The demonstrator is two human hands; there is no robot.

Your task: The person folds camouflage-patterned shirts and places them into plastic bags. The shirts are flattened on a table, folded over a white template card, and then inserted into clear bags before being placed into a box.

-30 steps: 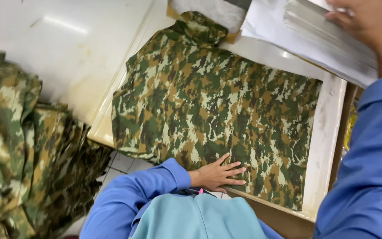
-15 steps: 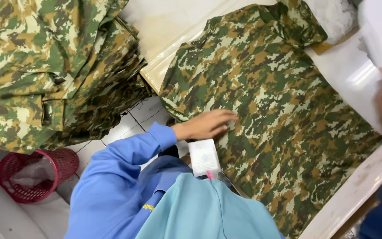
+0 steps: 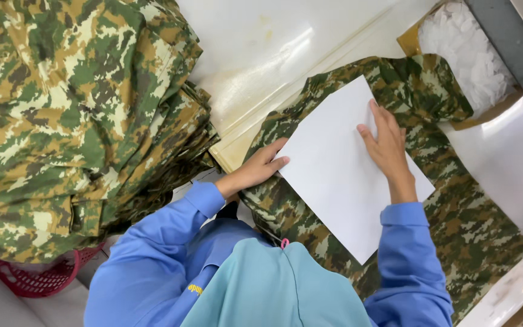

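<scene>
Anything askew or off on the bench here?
Nothing damaged or spilled. The white sheet lies at an angle across the camouflage garment, with the left hand at its edge and the right hand flat on top.

Camouflage garment pile [image 3: 74,121] left; red basket [image 3: 37,275] beneath; white scraps box [image 3: 470,51].

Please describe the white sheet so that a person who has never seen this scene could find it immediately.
Look at the pale worktable, where a camouflage garment lies spread flat, right of a tall stack of similar garments. The white sheet lies on that flat garment, with the left hand at its edge and the right hand pressing on top. It is the only plain, flat rectangle among patterned cloth.
</scene>
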